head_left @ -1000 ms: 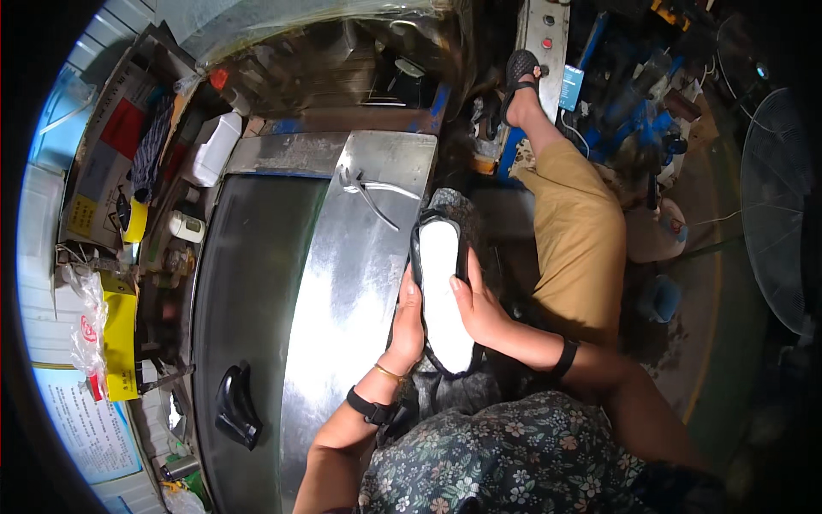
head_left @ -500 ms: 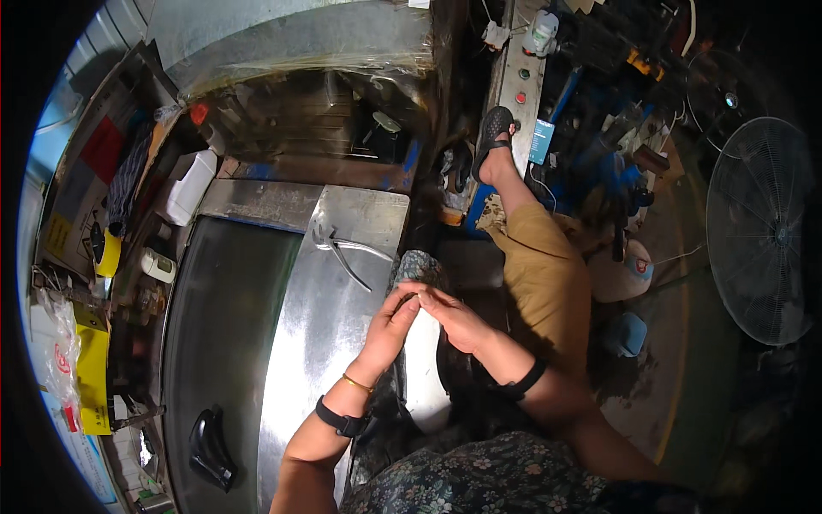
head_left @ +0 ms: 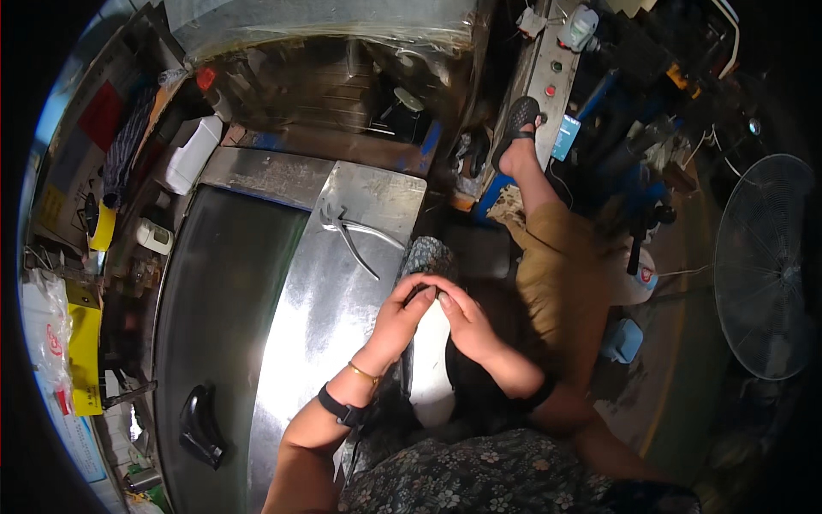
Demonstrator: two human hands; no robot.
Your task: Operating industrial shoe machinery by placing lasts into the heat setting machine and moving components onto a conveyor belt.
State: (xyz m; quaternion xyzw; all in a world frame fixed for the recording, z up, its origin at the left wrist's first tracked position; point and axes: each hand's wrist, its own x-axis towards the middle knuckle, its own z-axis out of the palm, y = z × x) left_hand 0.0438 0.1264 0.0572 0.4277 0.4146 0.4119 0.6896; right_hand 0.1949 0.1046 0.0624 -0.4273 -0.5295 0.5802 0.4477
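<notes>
On my lap lies a shoe-shaped piece (head_left: pixel 431 368), its long white bottom face up and dark material along the sides. My left hand (head_left: pixel 399 321) curls over its far end, thumb pressed inward. Facing it, my right hand (head_left: pixel 469 325) is bent round the same end, and the fingertips of both hands meet there. What lies under the fingers is mostly hidden. Metal pincers (head_left: pixel 349 236) with spread curved handles rest on the shiny metal plate (head_left: pixel 300 343) just beyond my left hand.
Left of the plate runs a dark belt (head_left: pixel 231 283) carrying a glossy black shoe-shaped piece (head_left: pixel 202 427). A shelf with a white plastic bottle (head_left: pixel 193 154) stands farther left. A fan (head_left: pixel 771 265) is at the right. My foot (head_left: pixel 518 154) rests by a panel with buttons (head_left: pixel 550 90).
The view has shifted slightly. Both hands remain at the far end of the shoe-shaped piece, with the right fingers now curled more over the top. The pincers stay on the plate.
</notes>
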